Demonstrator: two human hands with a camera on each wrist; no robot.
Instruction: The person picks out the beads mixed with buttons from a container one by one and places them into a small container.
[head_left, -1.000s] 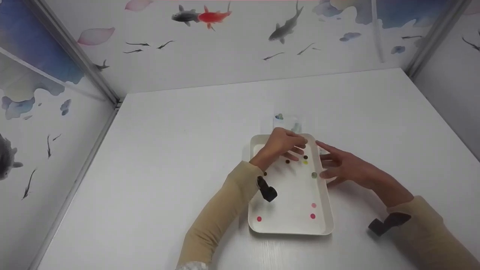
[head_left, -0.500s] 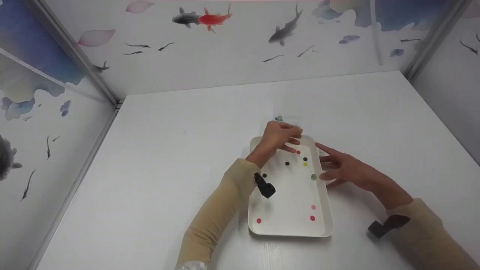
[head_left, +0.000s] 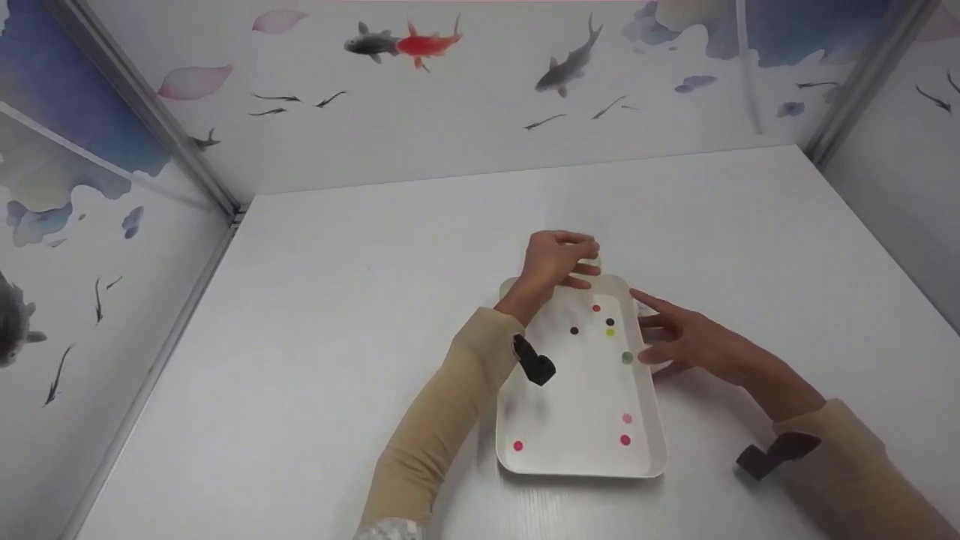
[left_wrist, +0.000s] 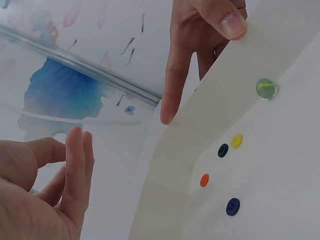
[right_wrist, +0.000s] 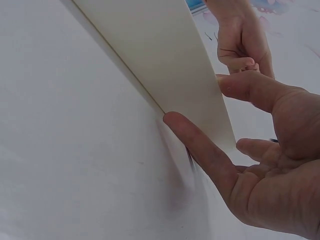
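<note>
A cream tray lies lengthwise on the white table. In it are several small buttons, among them a yellow one, an orange-red one and a dark blue one. A green glass marble sits by the tray's right wall. My left hand is beyond the tray's far rim, thumb and fingertips brought together; I cannot tell whether something is between them. My right hand rests against the tray's right side, fingers spread and fairly straight, thumb at the rim.
A clear container stands behind the tray, mostly hidden by the left hand. Part of another pale, patterned item shows beside the right fingertips. Printed fish panels enclose the table at the back and sides.
My left hand has moved from over the tray's far end to beyond its rim, over the clear container, uncovering a red button. The right hand stays at the tray's side.
</note>
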